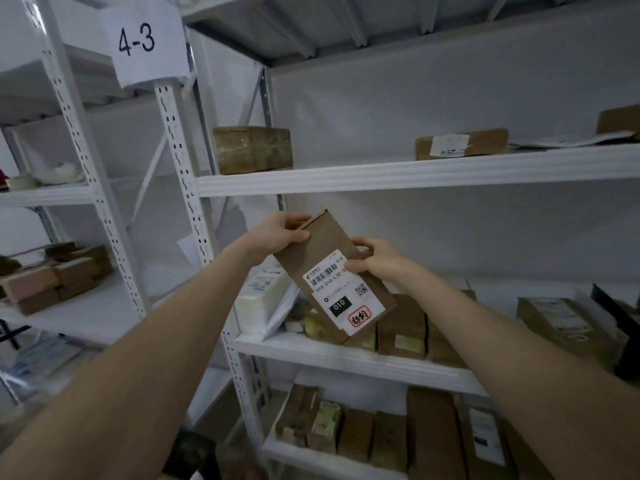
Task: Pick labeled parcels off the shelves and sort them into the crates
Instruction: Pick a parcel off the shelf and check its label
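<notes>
While I hold it up in front of the shelves, the box (329, 271) sits tilted between both my hands, its long side slanting down to the right. My left hand (277, 232) is closed over the upper left corner, thumb pressed on the front face near the flap. My right hand (372, 259) grips the right edge, thumb lying on the corner of the white label (341, 296) (barcode on top, a black patch reading 010, a red stamp at the bottom). The box's lower end hangs just in front of a row of brown parcels (401, 323) standing on the middle shelf (346, 355); whether it touches them I cannot tell. A white padded bag (263, 299) leans to the left of that row. Above, the next shelf carries a taped brown block (252, 150) and a flat labelled parcel (460, 143), well apart. A sign reading 4-3 (136, 39) hangs on the post at upper left.
</notes>
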